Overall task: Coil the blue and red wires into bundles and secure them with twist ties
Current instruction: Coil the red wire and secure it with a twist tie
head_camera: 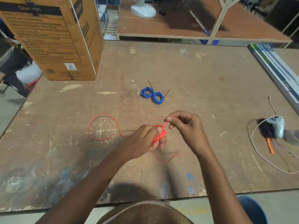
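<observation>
Scuffed plywood table (194,70) bearing two blue wire coils (152,95), cardboard box (53,38), loose red wire loop (102,126).

Soft, even indoor light from overhead, moderately bright. A dark, blurry shadow lies on the worktop (210,75) at its near edge, below the arms. Wide-angle distortion bends the worktop's side edges outward. Overall slightly soft focus; the far background is dimmer.

One head-worn wide-angle view here, looking forward and steeply down over the worktop (202,75), close above both forearms, with shelving and floor visible at the far edge.
</observation>
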`<action>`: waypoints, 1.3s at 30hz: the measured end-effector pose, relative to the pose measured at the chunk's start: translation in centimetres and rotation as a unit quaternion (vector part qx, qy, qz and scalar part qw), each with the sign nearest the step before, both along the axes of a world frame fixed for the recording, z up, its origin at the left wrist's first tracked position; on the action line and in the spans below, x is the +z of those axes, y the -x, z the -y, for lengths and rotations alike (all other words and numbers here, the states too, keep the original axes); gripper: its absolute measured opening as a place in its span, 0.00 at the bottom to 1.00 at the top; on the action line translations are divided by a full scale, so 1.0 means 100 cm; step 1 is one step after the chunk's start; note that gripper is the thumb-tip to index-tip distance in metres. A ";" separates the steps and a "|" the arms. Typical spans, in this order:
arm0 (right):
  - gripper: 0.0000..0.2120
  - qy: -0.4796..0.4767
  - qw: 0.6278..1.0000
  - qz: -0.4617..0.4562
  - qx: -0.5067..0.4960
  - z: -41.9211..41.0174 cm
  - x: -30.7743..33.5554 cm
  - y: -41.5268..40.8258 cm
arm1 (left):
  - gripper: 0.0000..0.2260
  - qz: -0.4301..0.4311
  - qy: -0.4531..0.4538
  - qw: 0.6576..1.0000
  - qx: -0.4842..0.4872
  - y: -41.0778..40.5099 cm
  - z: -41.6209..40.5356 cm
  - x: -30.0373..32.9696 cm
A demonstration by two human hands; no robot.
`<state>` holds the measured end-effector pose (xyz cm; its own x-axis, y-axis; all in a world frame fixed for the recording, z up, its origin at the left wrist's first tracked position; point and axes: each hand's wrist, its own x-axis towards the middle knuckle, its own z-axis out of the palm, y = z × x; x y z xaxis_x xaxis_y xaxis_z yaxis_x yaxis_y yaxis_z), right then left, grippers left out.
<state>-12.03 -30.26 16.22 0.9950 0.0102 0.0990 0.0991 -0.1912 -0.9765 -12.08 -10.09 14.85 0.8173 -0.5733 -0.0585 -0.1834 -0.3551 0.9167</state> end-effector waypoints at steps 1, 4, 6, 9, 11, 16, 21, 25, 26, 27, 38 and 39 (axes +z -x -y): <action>0.04 -0.017 1.000 0.007 -0.001 -0.003 -0.006 -0.003 | 0.25 -0.022 0.032 0.999 -0.024 0.002 -0.001 0.006; 0.05 -0.090 0.996 -0.009 0.006 -0.022 -0.022 -0.002 | 0.25 -0.080 0.123 0.989 -0.016 0.003 -0.002 0.015; 0.06 -0.162 0.986 -0.032 0.008 -0.036 -0.034 0.006 | 0.23 -0.139 0.216 0.966 -0.007 0.002 0.000 0.017; 0.12 -0.158 0.986 -0.051 0.019 -0.057 -0.051 0.024 | 0.21 -0.176 0.330 0.927 -0.024 0.002 0.007 0.024; 0.07 -0.148 0.986 -0.071 0.016 -0.067 -0.057 0.034 | 0.22 -0.201 0.386 0.900 -0.038 0.004 0.011 0.027; 0.13 -0.019 0.999 -0.018 0.047 -0.060 -0.047 0.043 | 0.23 -0.183 0.428 0.883 0.056 -0.002 0.016 0.031; 0.12 0.113 0.992 -0.008 0.056 -0.058 -0.033 0.058 | 0.22 -0.055 0.341 0.912 0.223 -0.031 0.025 0.018; 0.12 0.048 0.997 -0.045 0.042 -0.054 -0.026 0.070 | 0.21 0.145 0.160 0.942 0.256 -0.046 0.014 -0.004; 0.12 0.026 0.998 -0.051 0.029 -0.049 -0.022 0.069 | 0.21 0.165 0.128 0.948 0.242 -0.048 0.009 -0.009; 0.12 0.016 0.998 -0.051 0.023 -0.045 -0.018 0.066 | 0.21 0.181 0.101 0.953 0.223 -0.048 0.006 -0.016; 0.13 -0.082 0.995 -0.057 -0.020 0.004 0.027 0.005 | 0.20 0.045 0.001 0.998 0.034 -0.023 -0.004 -0.011; 0.13 -0.084 0.995 -0.049 -0.031 0.001 0.021 -0.003 | 0.19 0.030 -0.011 0.999 0.021 -0.020 -0.005 -0.008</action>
